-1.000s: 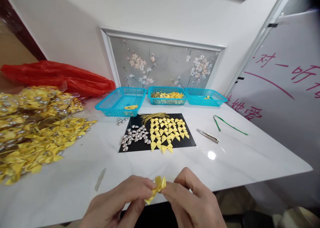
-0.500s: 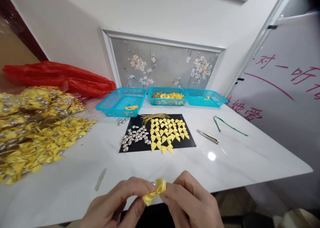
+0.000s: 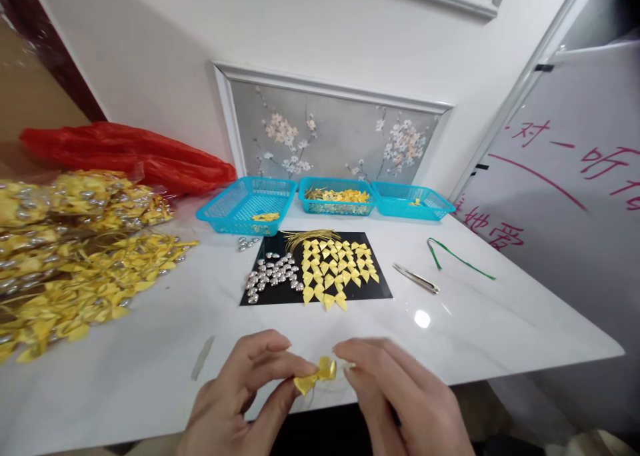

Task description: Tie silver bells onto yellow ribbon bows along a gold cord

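Near the table's front edge, my left hand [image 3: 250,393] pinches a yellow ribbon bow [image 3: 316,376] between thumb and fingertips. Just right of the bow, my right hand [image 3: 400,393] has thumb and fingers pressed close together around something small and pale that I cannot make out. Beyond both hands lies a black mat [image 3: 280,297], which bears rows of yellow bows [image 3: 337,269], silver beads [image 3: 273,276] at its left and gold strands [image 3: 310,237] along the back.
Three blue baskets [image 3: 245,206] stand along the wall. Thread snips [image 3: 416,279] and a green cord [image 3: 460,259] lie on the right of the white table [image 3: 500,323]. Yellow bow stems [image 3: 100,283] and red plastic [image 3: 125,156] fill the left.
My right hand has moved off the bow to the right, leaving a gap. The bow now sits in my left hand's fingertips, turned a little. The view has shifted slightly.
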`<action>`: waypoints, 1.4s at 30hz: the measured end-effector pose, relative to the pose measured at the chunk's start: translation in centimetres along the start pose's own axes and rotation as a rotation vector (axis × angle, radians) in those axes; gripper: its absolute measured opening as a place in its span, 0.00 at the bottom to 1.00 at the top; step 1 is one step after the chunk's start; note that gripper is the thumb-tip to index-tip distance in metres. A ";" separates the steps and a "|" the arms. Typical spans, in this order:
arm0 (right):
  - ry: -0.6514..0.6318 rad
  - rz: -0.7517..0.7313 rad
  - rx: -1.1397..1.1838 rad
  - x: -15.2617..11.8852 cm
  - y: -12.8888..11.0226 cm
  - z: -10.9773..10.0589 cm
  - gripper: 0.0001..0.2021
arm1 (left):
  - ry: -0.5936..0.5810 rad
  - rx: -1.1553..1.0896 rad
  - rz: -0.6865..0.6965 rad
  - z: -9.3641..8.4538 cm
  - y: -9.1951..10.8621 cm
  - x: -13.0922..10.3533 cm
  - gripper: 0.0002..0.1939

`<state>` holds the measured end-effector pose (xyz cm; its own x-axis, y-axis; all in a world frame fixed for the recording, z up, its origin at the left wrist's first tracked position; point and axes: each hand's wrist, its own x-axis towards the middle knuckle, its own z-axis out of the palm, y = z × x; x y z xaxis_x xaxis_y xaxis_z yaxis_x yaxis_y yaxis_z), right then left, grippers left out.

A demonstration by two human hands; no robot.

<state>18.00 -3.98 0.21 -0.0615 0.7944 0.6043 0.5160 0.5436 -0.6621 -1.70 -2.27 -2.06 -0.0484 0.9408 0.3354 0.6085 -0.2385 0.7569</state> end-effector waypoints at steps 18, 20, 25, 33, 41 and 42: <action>-0.630 0.016 -0.096 6.2 0.3 0.8 0.11 | -0.085 -0.239 -0.211 2.0 0.8 1.3 0.13; -0.633 0.049 -0.013 6.3 0.3 0.8 0.11 | -0.132 -0.247 -0.205 1.9 0.8 1.6 0.13; -0.538 0.112 0.275 7.0 1.0 2.3 0.12 | -0.267 -0.405 -0.291 1.3 0.7 2.3 0.15; -0.175 0.518 0.871 11.0 8.2 4.9 0.08 | -0.280 -0.557 -0.325 0.1 0.8 3.2 0.11; 0.205 0.568 1.004 13.5 12.7 1.9 0.13 | -0.293 -0.573 -0.366 0.0 0.5 3.2 0.11; 0.250 0.559 0.996 13.9 12.9 1.3 0.13 | -0.292 -0.570 -0.367 0.0 0.5 3.2 0.10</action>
<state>22.72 14.42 -0.54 0.1894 0.9750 0.1160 -0.4870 0.1959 -0.8512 -1.57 0.60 -0.57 0.0917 0.9909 -0.0982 0.0836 0.0906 0.9924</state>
